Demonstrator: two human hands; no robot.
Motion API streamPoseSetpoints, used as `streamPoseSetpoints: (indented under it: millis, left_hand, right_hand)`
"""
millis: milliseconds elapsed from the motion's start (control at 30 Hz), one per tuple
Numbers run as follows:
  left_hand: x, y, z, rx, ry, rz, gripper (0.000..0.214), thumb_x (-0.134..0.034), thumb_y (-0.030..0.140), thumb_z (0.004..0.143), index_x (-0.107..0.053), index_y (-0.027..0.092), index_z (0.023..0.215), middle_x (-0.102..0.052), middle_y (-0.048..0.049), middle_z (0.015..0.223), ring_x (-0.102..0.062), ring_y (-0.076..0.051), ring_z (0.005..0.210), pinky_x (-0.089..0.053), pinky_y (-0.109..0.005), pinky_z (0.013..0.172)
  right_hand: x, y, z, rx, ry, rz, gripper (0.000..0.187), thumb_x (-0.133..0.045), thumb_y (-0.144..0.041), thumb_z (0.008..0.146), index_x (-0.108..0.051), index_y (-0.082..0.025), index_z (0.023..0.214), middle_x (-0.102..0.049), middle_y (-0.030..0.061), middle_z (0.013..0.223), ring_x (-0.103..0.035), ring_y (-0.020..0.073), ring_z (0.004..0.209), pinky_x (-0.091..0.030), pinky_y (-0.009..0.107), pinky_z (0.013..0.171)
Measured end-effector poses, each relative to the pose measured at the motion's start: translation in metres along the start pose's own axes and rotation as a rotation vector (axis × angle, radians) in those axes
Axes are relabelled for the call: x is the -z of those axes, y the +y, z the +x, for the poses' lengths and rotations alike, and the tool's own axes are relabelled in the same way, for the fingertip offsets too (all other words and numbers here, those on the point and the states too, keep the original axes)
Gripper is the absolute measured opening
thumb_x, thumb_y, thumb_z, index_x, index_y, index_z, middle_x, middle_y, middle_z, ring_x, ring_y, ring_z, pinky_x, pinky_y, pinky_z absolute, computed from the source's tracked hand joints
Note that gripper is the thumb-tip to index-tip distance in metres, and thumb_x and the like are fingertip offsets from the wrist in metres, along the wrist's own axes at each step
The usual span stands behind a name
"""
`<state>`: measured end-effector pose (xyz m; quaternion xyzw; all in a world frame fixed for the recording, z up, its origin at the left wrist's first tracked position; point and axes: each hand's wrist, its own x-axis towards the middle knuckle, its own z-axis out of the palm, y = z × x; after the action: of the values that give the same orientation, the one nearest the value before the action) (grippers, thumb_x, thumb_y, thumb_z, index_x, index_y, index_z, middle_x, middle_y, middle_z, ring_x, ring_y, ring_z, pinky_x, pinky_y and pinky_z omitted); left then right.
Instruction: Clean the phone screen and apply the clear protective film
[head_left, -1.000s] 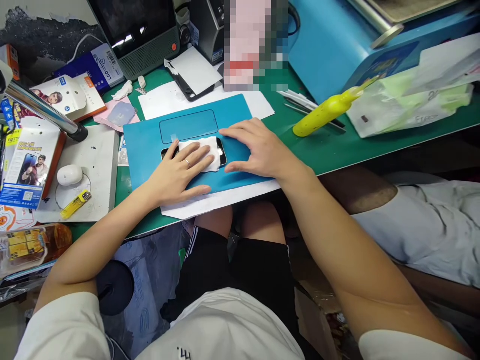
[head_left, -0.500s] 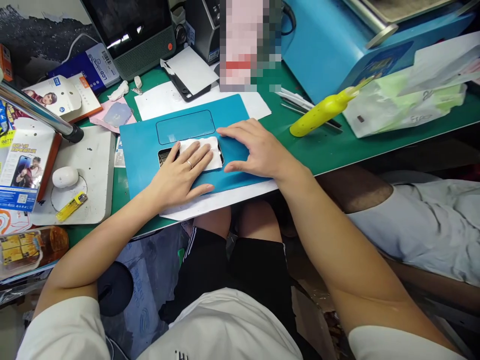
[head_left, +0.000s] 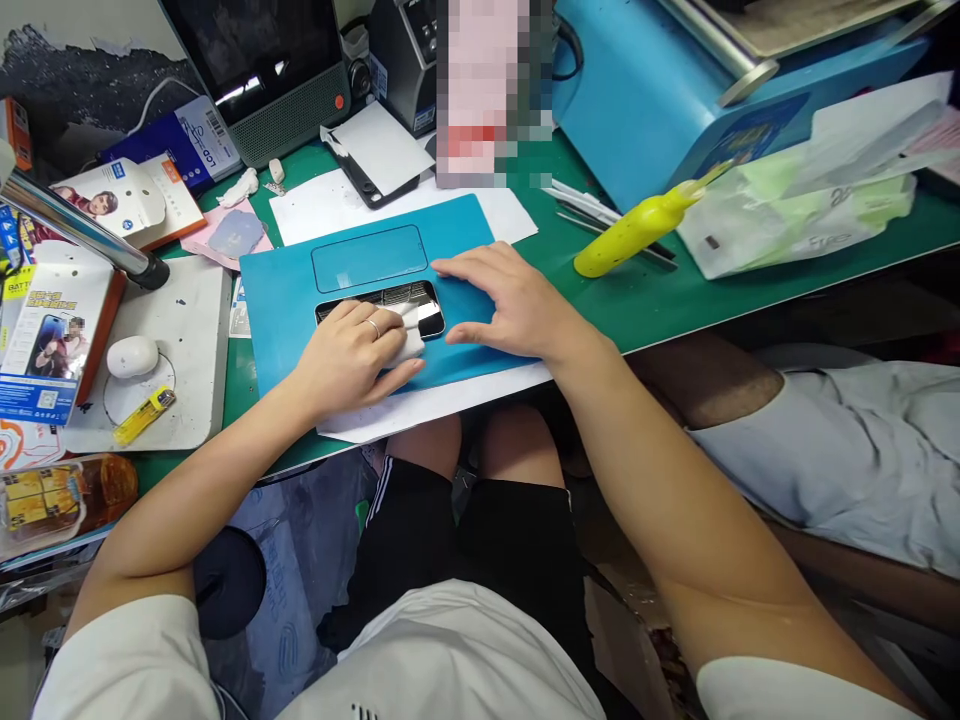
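A phone (head_left: 430,312) with a dark, reflective face lies on the blue mat (head_left: 281,340). My left hand (head_left: 349,350) rests over its near side, fingers curled on a crumpled white wipe (head_left: 410,346), which covers part of the phone's near edge. My right hand (head_left: 517,300) is open at the phone's right end, thumb and forefinger apart with nothing between them. Just beyond the phone, a clear, thin pane with a black outline (head_left: 369,258) lies flat on the mat.
A yellow bottle (head_left: 637,230) stands tilted on the right beside a blue machine (head_left: 645,110). Left are a white board (head_left: 199,350) with a lighter (head_left: 145,415), several boxes, and a metal lamp arm (head_left: 82,232). Another person's leg (head_left: 825,420) is at right.
My left hand's fingers have curled and drawn the wipe together toward me, uncovering more of the phone's dark face. My right hand has stayed nearly still.
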<state>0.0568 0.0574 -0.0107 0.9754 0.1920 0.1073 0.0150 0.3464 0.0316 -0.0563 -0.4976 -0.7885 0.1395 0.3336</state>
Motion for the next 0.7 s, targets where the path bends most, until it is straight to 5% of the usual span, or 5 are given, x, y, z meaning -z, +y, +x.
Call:
streamPoseSetpoints:
  millis: [167, 367, 567, 700]
  left_hand:
    - [-0.0003, -0.0005, 0.0001, 0.019, -0.006, 0.011, 0.074, -0.052, 0.064, 0.116, -0.061, 0.007, 0.161, -0.060, -0.0295, 0.170, -0.059, -0.047, 0.157, -0.043, -0.069, 0.131]
    - [0.0031, -0.0043, -0.0007, -0.070, -0.051, -0.120, 0.053, -0.055, 0.051, 0.115, -0.071, 0.015, 0.150, -0.072, -0.0215, 0.159, -0.069, -0.039, 0.147, -0.047, -0.063, 0.130]
    - [0.0005, -0.0030, -0.0008, 0.158, -0.021, 0.007, 0.076, -0.053, 0.069, 0.114, -0.059, 0.012, 0.164, -0.059, -0.0264, 0.172, -0.056, -0.046, 0.161, -0.030, -0.076, 0.138]
    - [0.0045, -0.0038, 0.0016, -0.050, -0.064, -0.076, 0.058, -0.050, 0.056, 0.118, -0.067, 0.018, 0.158, -0.067, -0.0186, 0.166, -0.059, -0.039, 0.160, -0.039, -0.066, 0.136]
  right_hand:
    - [0.0004, 0.0000, -0.0003, 0.015, 0.004, 0.007, 0.112, -0.050, -0.109, 0.084, -0.073, -0.026, 0.155, -0.079, 0.0173, 0.144, -0.070, 0.0471, 0.131, -0.052, 0.072, 0.117]
    - [0.0005, 0.0002, -0.0009, -0.001, 0.005, 0.022, 0.112, -0.050, -0.111, 0.082, -0.074, -0.027, 0.154, -0.079, 0.0173, 0.143, -0.068, 0.0479, 0.131, -0.050, 0.073, 0.117]
    - [0.0010, -0.0004, -0.0008, 0.017, 0.022, 0.013, 0.112, -0.051, -0.110, 0.083, -0.076, -0.025, 0.151, -0.080, 0.0179, 0.142, -0.071, 0.0458, 0.128, -0.053, 0.068, 0.115]
    - [0.0001, 0.0001, -0.0007, 0.009, 0.018, 0.014, 0.113, -0.049, -0.111, 0.082, -0.074, -0.026, 0.153, -0.080, 0.0173, 0.143, -0.070, 0.0461, 0.130, -0.051, 0.069, 0.117]
